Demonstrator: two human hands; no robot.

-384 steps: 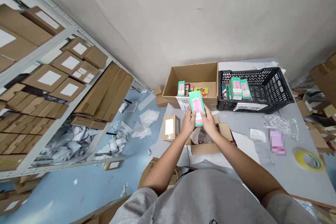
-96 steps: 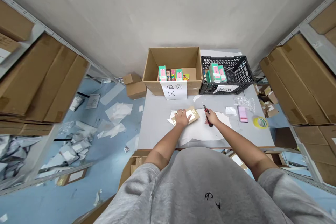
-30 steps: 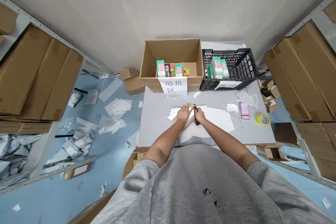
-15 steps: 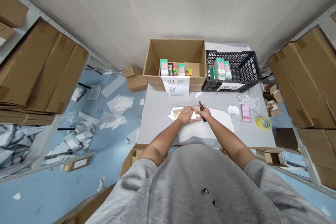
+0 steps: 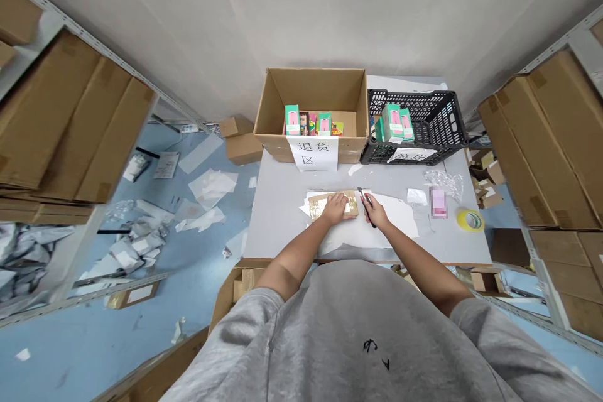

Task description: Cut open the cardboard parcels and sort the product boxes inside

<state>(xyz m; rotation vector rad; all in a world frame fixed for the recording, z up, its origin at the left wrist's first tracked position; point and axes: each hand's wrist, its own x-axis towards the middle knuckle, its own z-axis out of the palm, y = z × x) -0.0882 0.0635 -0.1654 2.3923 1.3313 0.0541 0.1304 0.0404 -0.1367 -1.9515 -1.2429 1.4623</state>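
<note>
A small, flat cardboard box (image 5: 318, 205) with a white label lies on white wrapping sheets (image 5: 396, 217) on the table. Across its right half, my left hand (image 5: 335, 207) grips it, the fingers covering part of the label. My right hand (image 5: 375, 210) is closed round a dark box cutter (image 5: 367, 204), just to the right of the box. The cutter's tip points away from me and slightly left, apart from the box. Whether the blade is out is too small to tell.
Behind stand a large carton (image 5: 311, 100) with small packages and a black plastic crate (image 5: 438, 119) with green-and-pink boxes. To the right lie a tape roll (image 5: 470, 220), a pink package (image 5: 438, 202) and bubble wrap (image 5: 447, 183). Shelves of cartons (image 5: 70, 119) flank the table (image 5: 273, 226).
My right hand has moved right, off the box's right end, with the box cutter still in it. My left hand stays on the box. The view has shifted slightly.
</note>
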